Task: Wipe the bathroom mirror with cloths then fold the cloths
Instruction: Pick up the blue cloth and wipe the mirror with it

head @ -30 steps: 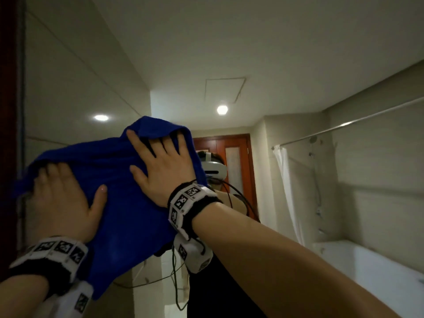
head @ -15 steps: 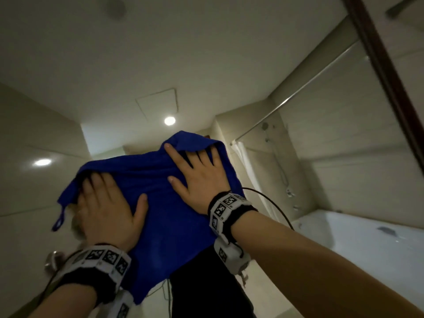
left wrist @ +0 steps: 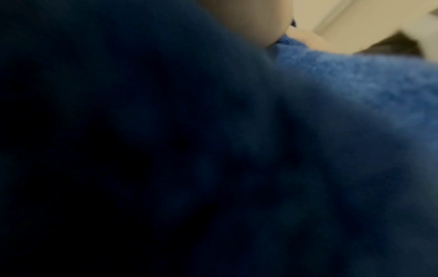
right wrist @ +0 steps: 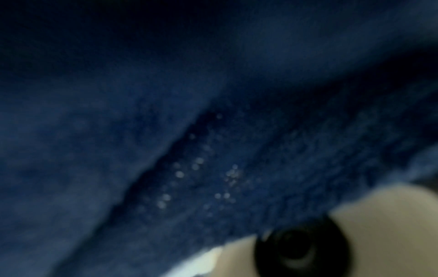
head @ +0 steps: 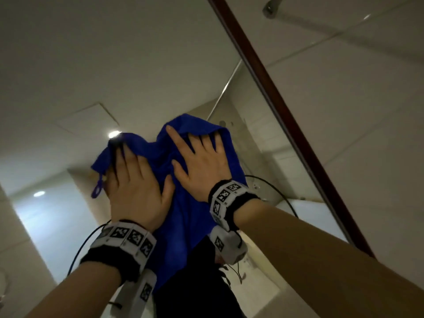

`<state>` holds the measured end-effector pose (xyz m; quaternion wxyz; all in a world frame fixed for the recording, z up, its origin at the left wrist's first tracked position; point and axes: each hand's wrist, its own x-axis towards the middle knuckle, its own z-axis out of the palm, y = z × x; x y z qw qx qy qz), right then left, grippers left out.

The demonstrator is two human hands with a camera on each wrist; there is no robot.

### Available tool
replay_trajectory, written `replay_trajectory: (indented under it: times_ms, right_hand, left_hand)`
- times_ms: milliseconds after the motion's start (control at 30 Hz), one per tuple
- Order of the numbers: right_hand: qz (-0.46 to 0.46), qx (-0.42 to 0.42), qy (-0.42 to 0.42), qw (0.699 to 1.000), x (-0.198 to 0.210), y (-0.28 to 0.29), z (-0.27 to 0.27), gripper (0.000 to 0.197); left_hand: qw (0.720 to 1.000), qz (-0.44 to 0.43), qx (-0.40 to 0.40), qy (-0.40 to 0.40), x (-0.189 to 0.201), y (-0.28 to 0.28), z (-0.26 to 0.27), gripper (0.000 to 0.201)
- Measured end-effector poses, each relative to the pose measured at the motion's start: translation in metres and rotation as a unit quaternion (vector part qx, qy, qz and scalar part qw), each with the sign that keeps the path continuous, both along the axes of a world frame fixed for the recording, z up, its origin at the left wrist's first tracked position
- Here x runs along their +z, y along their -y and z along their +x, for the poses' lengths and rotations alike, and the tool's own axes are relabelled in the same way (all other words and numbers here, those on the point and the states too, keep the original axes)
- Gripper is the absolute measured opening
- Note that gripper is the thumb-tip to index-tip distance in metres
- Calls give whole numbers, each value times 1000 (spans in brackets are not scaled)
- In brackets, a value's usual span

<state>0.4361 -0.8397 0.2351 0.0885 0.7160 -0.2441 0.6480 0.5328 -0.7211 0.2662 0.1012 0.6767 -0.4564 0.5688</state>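
A blue cloth (head: 188,216) is spread against the bathroom mirror (head: 114,65), high up near its right side. My left hand (head: 135,187) lies flat on the cloth's left part, fingers straight and pointing up. My right hand (head: 202,161) presses the cloth's upper right part with fingers spread and straight. A small loop tag (head: 97,190) hangs from the cloth's left corner. In both wrist views the blue cloth (left wrist: 308,131) (right wrist: 166,112) fills the picture, blurred; part of a finger (left wrist: 251,20) shows at the top of the left wrist view.
The mirror's dark wooden frame (head: 286,125) runs diagonally down the right side, with tiled wall (head: 367,111) beyond it. The glass reflects ceiling lights (head: 114,134), a shower rail and a bathtub (head: 309,212). Cables (head: 275,193) hang from my wristbands.
Both hands have slid the cloth to the right and upward across the mirror, and they now lie closer together. The right frame edge has come into view.
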Motion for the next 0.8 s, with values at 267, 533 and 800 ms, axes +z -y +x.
replay_trajectory:
  times_ms: [267,533,800]
  right_hand:
    - [4,-16,-32,999,-61,131,-114,69]
    - [-10,-4,-39,999,-69,137,-111,60]
    - [85,-75,23,993,-128,95,-76,63]
  left_hand:
    - [995,62,-83,7,-32,122,-100,81]
    - [989,85,-113,34,-41,138,-112,73]
    - [980,159,-85,84,-67,108,-87,77]
